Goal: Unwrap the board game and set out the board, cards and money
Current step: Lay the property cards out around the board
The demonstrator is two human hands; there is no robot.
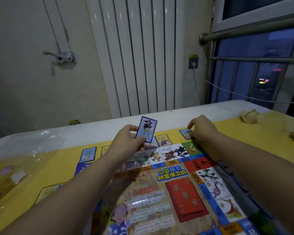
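Left hand (129, 141) grips a blue-bordered creature card (147, 129) upright. Right hand (200, 128) pinches another blue-edged card (185, 134) on the yellow counter (244, 133), beside the colourful paper game board (168, 192), which lies unfolded. Clear plastic wrap (41, 146) is off, at left. Cards part-laid; money unseen, probably pending.

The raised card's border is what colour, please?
The card has a dark blue border; head view.
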